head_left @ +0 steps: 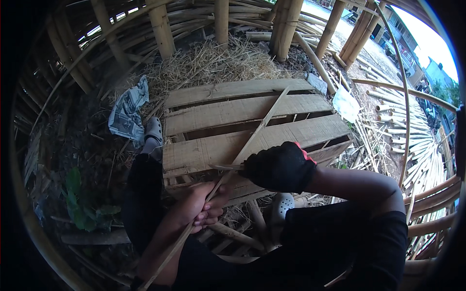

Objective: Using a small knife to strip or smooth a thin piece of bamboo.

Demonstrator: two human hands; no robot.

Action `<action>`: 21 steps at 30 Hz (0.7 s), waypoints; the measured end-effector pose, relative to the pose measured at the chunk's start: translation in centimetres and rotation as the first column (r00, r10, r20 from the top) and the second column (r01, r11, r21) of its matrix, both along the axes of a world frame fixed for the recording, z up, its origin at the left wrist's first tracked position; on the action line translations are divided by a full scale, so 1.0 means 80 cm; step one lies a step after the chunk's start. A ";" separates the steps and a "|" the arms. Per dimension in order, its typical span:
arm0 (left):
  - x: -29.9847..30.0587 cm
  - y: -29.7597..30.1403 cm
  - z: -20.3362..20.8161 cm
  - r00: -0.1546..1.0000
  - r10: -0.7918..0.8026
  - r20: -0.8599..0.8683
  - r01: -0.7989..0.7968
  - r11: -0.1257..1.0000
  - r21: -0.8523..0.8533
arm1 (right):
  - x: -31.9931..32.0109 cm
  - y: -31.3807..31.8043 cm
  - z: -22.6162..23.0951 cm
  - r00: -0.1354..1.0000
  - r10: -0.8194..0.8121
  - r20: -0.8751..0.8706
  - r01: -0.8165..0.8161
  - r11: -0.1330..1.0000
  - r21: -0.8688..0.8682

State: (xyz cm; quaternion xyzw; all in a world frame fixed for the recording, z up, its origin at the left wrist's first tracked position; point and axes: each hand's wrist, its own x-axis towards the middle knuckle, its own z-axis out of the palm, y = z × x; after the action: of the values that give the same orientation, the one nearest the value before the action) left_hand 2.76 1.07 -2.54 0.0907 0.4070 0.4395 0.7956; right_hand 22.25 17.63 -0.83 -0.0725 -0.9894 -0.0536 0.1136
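My bare left hand (205, 206) is closed round a long, thin bamboo strip (257, 128). The strip slants from the far side of the slatted wooden crate (204, 151), past my left forearm, to the lower edge of the view. My right hand (279, 167), in a black glove with red trim, is closed on what looks like a knife (226, 167). Its short, narrow blade points left and meets or crosses the strip just beyond my left hand. The handle is hidden inside the glove. The crate's top boards lie under the strip's far half.
Dry straw (208, 65) is heaped behind the crate, among upright bamboo posts (221, 22). Crumpled newspaper (130, 109) lies left of it, a white sheet (346, 104) right. Cut bamboo poles (412, 140) are piled at the right. A green plant (80, 201) grows at the lower left.
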 end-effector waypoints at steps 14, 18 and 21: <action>0.002 0.002 0.006 0.999 0.007 -0.032 -0.007 1.000 -0.012 | -0.001 0.016 0.009 0.986 -0.111 0.122 0.109 0.994 0.023; 0.000 0.001 0.008 1.000 0.000 0.003 0.000 1.000 0.008 | -0.008 0.084 -0.010 0.992 -0.124 -0.013 0.124 0.988 0.087; 0.000 -0.001 0.007 1.000 0.016 -0.006 -0.016 1.000 -0.003 | -0.008 0.035 0.007 0.988 -0.116 0.103 0.113 0.993 0.031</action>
State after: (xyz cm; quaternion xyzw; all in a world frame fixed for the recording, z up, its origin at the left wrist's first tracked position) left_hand 2.73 1.02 -2.01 0.0876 0.4110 0.4447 0.7910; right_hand 21.64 20.45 -0.25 -0.1248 -0.9875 -0.0759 0.0592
